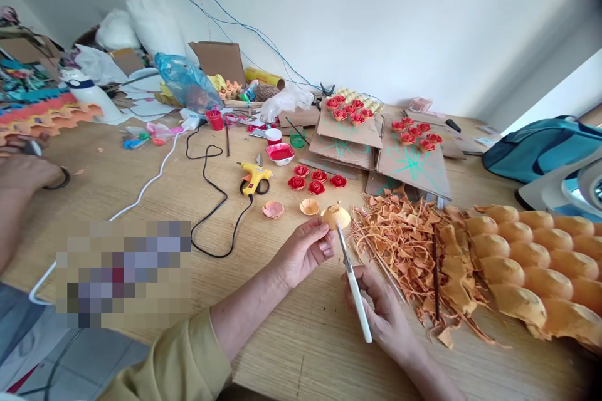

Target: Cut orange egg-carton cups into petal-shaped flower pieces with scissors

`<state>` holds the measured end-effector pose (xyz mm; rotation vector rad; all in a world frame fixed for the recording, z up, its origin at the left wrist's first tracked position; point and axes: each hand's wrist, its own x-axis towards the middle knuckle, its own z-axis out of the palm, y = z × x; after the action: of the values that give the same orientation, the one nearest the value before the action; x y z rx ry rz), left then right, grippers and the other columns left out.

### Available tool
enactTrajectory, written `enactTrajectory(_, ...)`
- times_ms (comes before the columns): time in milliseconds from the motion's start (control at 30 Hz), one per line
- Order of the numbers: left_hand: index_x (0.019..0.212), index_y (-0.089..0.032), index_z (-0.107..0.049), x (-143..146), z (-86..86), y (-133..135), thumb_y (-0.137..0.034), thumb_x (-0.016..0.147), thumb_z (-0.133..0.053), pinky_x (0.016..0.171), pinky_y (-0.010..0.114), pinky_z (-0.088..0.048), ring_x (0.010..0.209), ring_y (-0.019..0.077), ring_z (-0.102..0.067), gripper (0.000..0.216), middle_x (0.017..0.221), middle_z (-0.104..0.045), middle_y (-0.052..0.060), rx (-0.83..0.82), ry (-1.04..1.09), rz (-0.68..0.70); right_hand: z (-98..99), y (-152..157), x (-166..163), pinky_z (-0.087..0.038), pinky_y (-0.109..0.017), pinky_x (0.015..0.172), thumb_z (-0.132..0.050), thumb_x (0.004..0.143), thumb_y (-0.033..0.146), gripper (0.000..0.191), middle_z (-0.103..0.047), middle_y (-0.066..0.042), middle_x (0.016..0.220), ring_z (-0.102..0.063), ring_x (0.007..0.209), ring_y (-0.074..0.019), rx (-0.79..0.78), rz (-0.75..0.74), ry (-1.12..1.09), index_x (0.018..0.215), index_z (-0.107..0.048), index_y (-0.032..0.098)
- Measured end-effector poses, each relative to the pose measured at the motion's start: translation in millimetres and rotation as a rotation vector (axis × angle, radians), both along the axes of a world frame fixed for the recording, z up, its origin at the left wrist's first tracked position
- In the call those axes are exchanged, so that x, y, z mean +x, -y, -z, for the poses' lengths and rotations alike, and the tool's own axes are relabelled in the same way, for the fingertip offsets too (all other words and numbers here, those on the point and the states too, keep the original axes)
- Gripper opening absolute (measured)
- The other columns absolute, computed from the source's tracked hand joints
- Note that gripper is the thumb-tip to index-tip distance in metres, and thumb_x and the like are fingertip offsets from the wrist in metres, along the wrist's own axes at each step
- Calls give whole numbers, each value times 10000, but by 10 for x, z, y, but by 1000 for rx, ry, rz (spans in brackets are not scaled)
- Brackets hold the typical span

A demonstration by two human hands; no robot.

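Observation:
Near the middle of the table, my left hand (308,247) pinches a yellow-orange egg-carton cup (335,217) by its edge. My right hand (379,304) is closed around a pair of scissors (352,279) with white handles, and the blade tips meet the cup. Just beyond lie two more cut cups, a pinkish one (273,210) and a pale orange one (309,206). Several red paper roses (316,187) sit behind them. To the right of my hands spreads a heap of orange carton scraps (399,232).
A yellow glue gun (255,177) with a black cord lies left of the roses. Behind stand a dish of red paint (281,153) and cardboard sheets (409,160) bearing roses. Orange egg trays (536,257) fill the right side. A co-worker's hand (28,172) is at far left.

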<state>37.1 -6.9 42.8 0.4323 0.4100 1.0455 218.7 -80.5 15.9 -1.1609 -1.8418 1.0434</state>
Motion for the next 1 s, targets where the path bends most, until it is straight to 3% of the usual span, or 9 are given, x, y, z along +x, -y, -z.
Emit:
enactTrajectory(400,747,-131,-618,9,41,3,-233,742,-789,560,196,-334,555,48,-393,199,628,-506,-31,82,-71,-17,30,0,5,-388,-286,619,-533,903,543,361,-540,-9,726,-474,687,-176,-113,6,-9,872,-585,187)
enactTrajectory(533,758,-132,-618,32,-4,40,-263,726,-807,557,207,-325,553,51,-386,232,628,-506,-33,117,-133,-64,34,-1,-15,-387,-285,617,-517,904,564,393,-509,-3,704,-462,684,-174,-87,8,-14,760,-534,199)
enactTrajectory(767,811,-139,-625,53,6,84,-282,753,-790,587,216,-332,575,58,-374,226,644,-497,-40,206,-185,-107,78,5,-29,-415,-276,624,-496,923,550,371,-506,-10,746,-464,691,-170,-71,5,-74,814,-544,198)
enactTrajectory(1000,802,-144,-625,95,-3,148,-309,748,-798,587,213,-334,572,60,-369,245,629,-480,-46,175,-159,-106,97,3,-27,-408,-274,630,-471,936,546,374,-507,-14,753,-469,694,-172,-8,25,-11,842,-558,195)
